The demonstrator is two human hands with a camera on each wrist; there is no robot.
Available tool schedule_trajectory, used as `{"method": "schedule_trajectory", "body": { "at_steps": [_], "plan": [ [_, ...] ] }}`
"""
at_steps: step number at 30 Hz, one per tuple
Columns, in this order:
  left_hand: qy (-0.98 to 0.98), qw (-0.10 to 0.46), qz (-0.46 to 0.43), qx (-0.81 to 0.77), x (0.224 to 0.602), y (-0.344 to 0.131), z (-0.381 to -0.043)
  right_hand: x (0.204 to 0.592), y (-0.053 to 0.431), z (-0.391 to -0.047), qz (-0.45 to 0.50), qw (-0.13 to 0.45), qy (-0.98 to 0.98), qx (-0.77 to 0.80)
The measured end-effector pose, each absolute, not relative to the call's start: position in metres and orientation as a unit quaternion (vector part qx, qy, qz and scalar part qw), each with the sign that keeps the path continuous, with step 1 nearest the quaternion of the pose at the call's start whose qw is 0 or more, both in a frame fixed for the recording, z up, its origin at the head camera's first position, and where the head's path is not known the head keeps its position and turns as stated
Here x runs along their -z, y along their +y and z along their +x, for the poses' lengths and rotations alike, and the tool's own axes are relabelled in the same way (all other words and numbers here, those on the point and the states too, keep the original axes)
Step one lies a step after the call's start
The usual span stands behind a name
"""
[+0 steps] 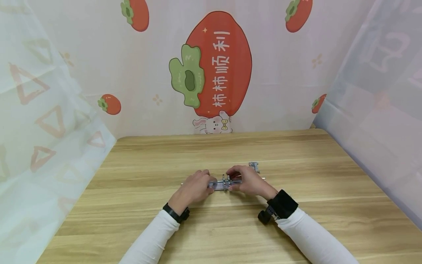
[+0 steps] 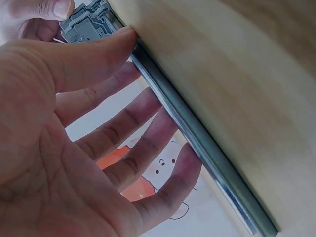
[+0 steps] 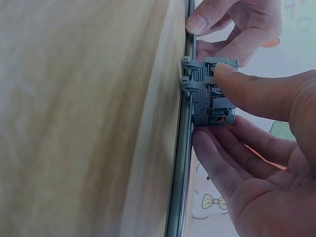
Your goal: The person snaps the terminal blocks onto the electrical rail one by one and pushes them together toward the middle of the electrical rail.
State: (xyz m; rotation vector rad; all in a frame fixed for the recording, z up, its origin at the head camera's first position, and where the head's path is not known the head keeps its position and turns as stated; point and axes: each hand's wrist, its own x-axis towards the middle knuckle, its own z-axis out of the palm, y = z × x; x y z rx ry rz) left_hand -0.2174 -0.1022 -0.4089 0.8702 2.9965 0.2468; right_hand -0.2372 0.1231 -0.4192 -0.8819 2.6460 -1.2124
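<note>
A long metal DIN rail (image 1: 216,186) lies along the table, running left to right, with both hands at it. My left hand (image 1: 197,186) grips it left of the middle, thumb on the near edge and fingertips (image 2: 186,157) along the far edge. Clipped to the rail are grey terminal blocks (image 3: 210,96), standing side by side. The right hand (image 1: 249,182) pinches them between thumb (image 3: 252,91) and fingers, its fingertips right at the rail. Part of the rail is hidden under both hands in the head view.
A separate grey terminal block (image 1: 254,167) lies on the wooden table (image 1: 211,227) just beyond the right hand. Behind the table hangs a pale curtain (image 1: 145,73) printed with persimmons, and pale sheets flank it on both sides.
</note>
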Motion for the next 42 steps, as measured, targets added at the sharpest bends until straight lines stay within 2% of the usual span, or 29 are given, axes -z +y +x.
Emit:
{"method": "schedule_trajectory", "body": {
  "at_steps": [11, 42],
  "plan": [
    [0.957, 0.008, 0.279, -0.084, 0.4094, -0.1041, -0.2178, 0.4205, 0.1242, -0.2422, -0.278, 0.074, 0.870, 0.402],
    [0.956, 0.008, 0.282, -0.077, 0.4111, -0.1062, -0.2202, 0.4244, 0.1201, -0.2418, -0.284, 0.065, 0.858, 0.423]
  ]
}}
